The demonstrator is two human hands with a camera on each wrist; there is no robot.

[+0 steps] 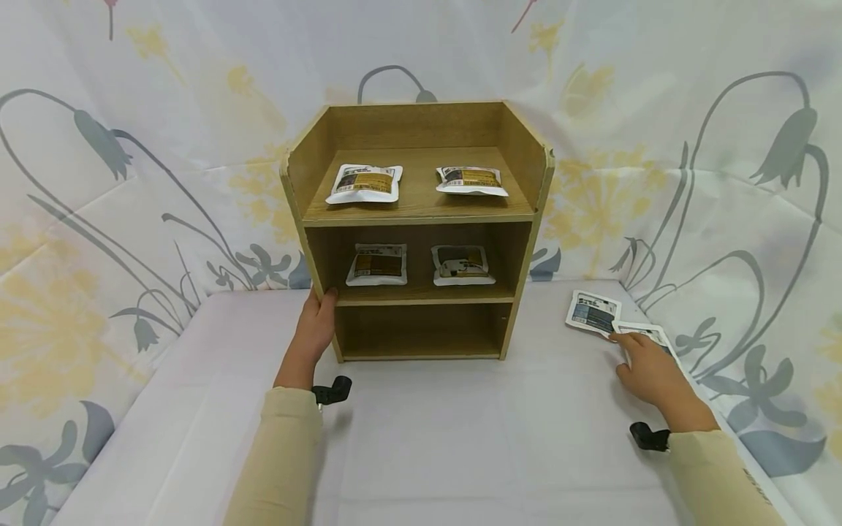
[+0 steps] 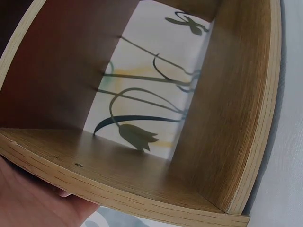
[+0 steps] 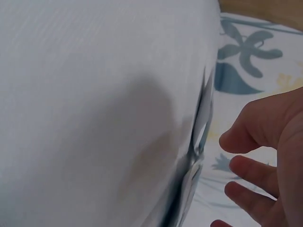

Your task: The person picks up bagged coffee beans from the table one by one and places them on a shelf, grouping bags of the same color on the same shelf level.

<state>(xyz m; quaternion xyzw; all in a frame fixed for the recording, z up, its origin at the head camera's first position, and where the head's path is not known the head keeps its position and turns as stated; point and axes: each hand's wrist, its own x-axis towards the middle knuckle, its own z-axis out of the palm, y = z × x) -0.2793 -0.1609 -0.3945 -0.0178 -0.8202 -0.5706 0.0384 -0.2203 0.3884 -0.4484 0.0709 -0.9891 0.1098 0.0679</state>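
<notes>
Fingers (image 1: 625, 339) of the right hand (image 1: 651, 372) touch a packet (image 1: 647, 334).

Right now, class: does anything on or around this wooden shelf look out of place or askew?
Two packets lie loose on the table at the right, one overlapping the other, off the shelf where four others sit in pairs. The right hand reaches over the nearer one. The bottom compartment holds nothing. The left hand rests on the shelf's left side. Nothing looks spilled or damaged.

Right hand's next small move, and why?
Probably close the right hand on the near packet: its fingers rest open there, gripping nothing. The left hand steadies the shelf, whose bottom tier looks bare.
</notes>
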